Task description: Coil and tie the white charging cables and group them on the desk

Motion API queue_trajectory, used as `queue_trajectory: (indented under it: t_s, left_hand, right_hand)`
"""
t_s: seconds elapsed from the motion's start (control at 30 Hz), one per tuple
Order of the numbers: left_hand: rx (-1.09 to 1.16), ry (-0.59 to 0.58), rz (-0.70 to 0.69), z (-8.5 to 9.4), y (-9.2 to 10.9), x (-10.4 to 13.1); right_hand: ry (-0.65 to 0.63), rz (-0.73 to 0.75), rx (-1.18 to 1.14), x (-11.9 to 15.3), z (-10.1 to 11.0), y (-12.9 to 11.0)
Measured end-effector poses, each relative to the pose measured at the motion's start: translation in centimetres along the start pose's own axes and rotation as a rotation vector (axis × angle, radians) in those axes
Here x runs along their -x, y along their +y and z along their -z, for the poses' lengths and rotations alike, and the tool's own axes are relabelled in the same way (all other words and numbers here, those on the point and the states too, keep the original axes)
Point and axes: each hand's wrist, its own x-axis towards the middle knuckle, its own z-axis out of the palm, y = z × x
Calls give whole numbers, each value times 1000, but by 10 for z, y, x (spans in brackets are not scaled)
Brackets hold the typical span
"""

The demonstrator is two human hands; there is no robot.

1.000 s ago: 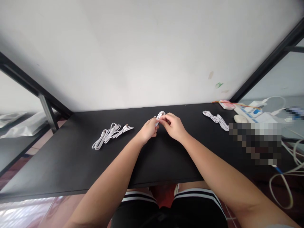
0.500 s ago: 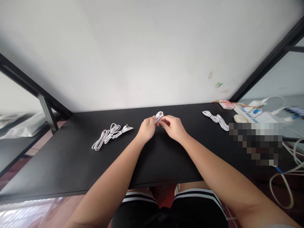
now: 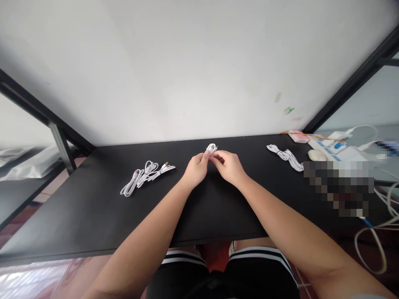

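Observation:
A coiled white USB cable (image 3: 211, 148) is held above the middle of the black table. My left hand (image 3: 197, 167) is closed around its near end, with the thumb on top. From the right, my right hand (image 3: 228, 165) pinches at the same bundle, fingertips against its right side; the fingers hide what exactly they grip. To the left lie several tied white cables (image 3: 146, 176) in a fanned group, one with its USB plug showing. On the right rest more white bundled cables (image 3: 283, 155).
The black table (image 3: 93, 216) meets a white wall behind. At the right stand a white mouse (image 3: 316, 155), a power strip (image 3: 327, 148) with chargers, a pink-and-white box (image 3: 298, 136) and a blurred-out patch. Loose cords (image 3: 378, 245) hang over the right side. Black frame posts flank both sides.
My left thumb has slid up over the coiled cable, and the bundle has shifted slightly up and right. Both hands stay close together. The cables on the table lie as before.

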Motion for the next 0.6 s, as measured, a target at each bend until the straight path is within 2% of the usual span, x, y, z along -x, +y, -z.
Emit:
queue_trajectory:
  t_s: [0.17, 0.27, 0.43, 0.6]
  left_hand:
    - [-205, 21, -112, 3, 0, 2]
    - [-227, 30, -126, 4, 0, 3]
    - [-122, 60, -77, 1, -3, 0]
    - [79, 15, -12, 0, -5, -3]
  right_hand:
    - [-8, -9, -7, -1, 2, -2]
    - [-14, -20, -44, -1, 3, -5]
    - [-9, -100, -150, 0, 2, -7]
    - [-24, -271, -301, -1, -5, 5]
